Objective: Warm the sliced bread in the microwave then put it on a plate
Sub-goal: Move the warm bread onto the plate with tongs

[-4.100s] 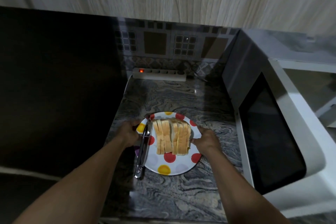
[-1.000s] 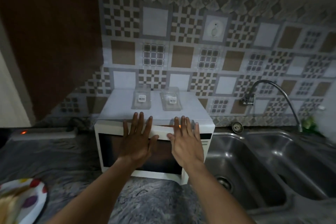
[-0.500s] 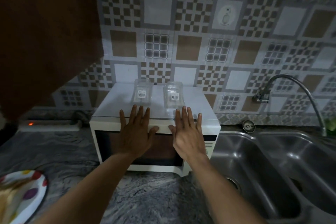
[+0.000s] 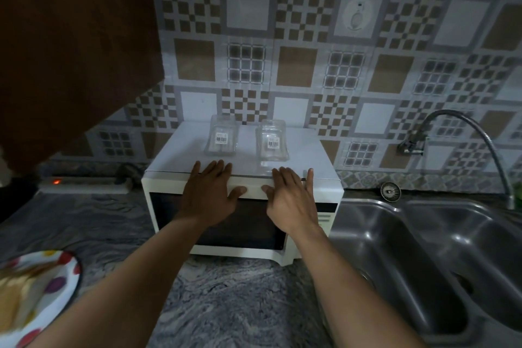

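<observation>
Barcode stickers mark two clear containers atop the microwave; their print is illegible.

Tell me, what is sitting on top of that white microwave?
Two clear plastic containers with barcode labels sit on the microwave. The left hand and right hand rest at its front top edge. Its inside is hidden.

White microwave sits with its dark-glass door shut. Way off to its left, the polka-dot plate lies flat with the blurry sliced bread on it.
</observation>
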